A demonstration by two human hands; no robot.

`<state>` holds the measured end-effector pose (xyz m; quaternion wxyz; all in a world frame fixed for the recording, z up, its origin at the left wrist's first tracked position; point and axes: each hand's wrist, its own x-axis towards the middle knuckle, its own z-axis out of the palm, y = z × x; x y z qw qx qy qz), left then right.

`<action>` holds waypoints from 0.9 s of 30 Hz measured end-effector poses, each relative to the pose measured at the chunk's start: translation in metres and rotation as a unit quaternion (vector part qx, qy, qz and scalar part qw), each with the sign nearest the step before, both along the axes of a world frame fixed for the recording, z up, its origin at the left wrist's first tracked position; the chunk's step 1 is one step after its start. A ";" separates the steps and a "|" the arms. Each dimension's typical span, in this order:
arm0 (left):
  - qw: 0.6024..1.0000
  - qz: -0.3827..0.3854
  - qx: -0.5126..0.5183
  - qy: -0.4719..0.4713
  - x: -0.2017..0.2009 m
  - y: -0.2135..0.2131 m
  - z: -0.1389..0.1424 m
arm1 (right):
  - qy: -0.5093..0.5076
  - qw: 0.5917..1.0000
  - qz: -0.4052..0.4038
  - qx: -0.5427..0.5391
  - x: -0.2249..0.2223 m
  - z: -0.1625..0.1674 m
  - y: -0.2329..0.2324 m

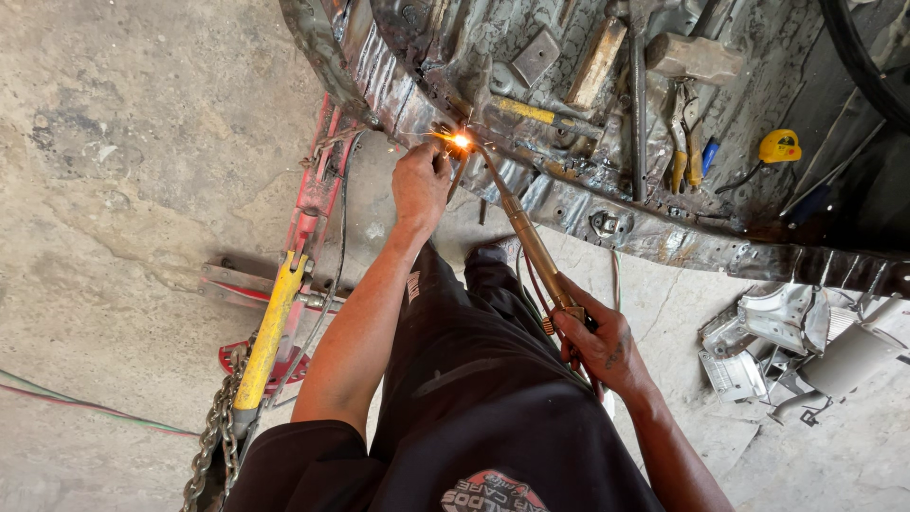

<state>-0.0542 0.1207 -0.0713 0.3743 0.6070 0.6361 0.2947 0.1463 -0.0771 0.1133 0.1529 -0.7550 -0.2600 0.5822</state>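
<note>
Gripping the brass torch (531, 242) by its handle, our right hand (602, 343) was closed firmly around it, low and to the right of our dark trousers (474, 379). The torch ran up and to the left from that hand, its thin bent tip ending at a bright orange flame (461, 141) against the edge of the battered metal body panel (569, 199). Our left hand (420, 185) reached up to that same spot, fingers curled in a narrow pinch just beside the flame; we could not tell what, if anything thin, it held there. The panel's rim curved from the upper left down toward the right, scorched and wrinkled.

Inside the panel lay loose tools: a hammer with a heavy head (697, 55), a flat wooden block (597, 62), a yellow-handled tool (526, 111) close to the flame, and a yellow tape measure (780, 146) farther right. On the concrete floor (123, 190) to our left stood a red frame (313, 204) with a yellow cylinder (270, 327) leaning along it, and a steel chain (216, 431) hung from the cylinder's lower end. Thin red and green hoses (76, 403) crossed the floor at the lower left. Silver scrap parts (787, 332) were piled on the floor at the right, well apart from our hands.
</note>
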 end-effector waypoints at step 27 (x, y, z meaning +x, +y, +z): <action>1.000 0.001 -0.002 0.007 0.001 0.004 0.004 | -0.002 1.000 0.008 0.008 0.001 -0.002 0.001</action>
